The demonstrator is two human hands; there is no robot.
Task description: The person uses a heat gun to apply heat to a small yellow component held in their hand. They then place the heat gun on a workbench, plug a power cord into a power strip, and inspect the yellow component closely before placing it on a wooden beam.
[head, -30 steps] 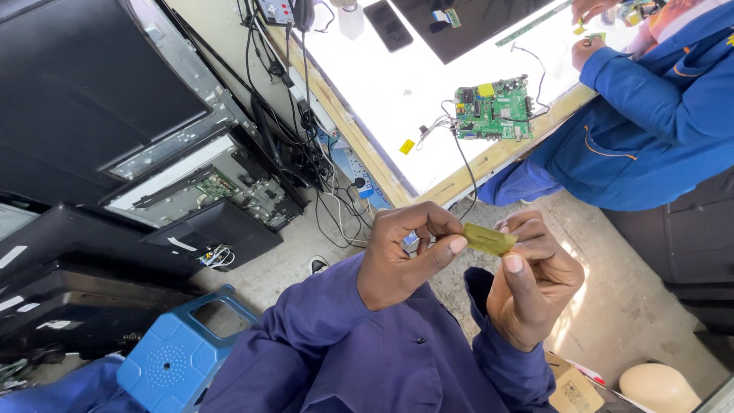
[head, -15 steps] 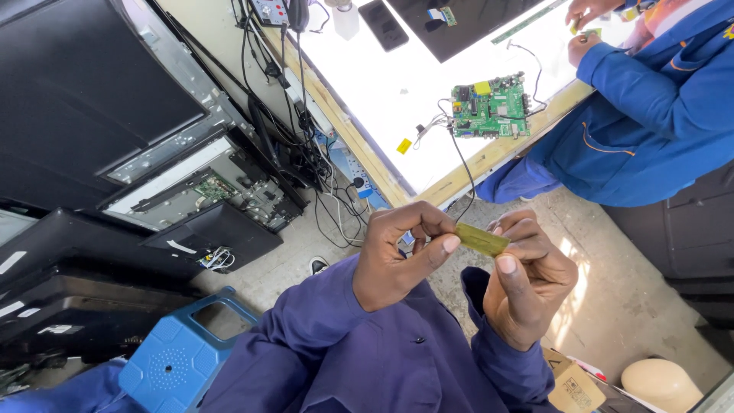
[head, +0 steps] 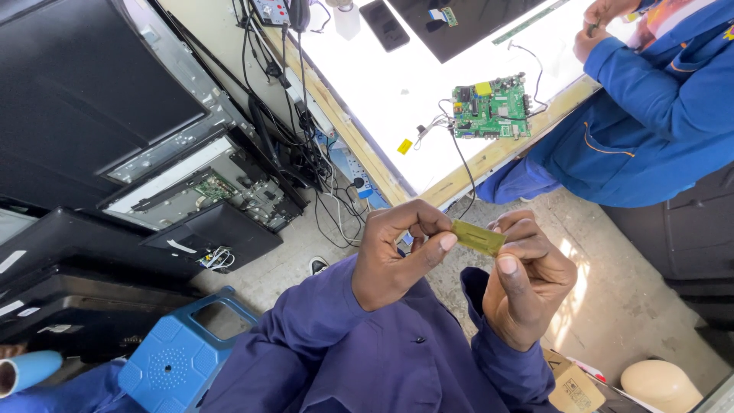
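Left hand (head: 397,256) and right hand (head: 527,283) pinch the small yellow-green strip (head: 478,237); grip its ends only, keeping it level.

Black flat-screen panels (head: 76,92) stacked at left, one with back opened, small white labels (head: 181,246) on lower casings. Dark phone screen (head: 384,24) lies on the white bench. Brown cardboard box (head: 573,390), printed label, bottom right.

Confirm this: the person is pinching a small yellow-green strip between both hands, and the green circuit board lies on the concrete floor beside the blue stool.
Not quite. The green circuit board lies on the bright white tabletop, not on the floor by the blue stool; the head view shows it. The rest holds: left hand and right hand pinch the small yellow-green strip between them.
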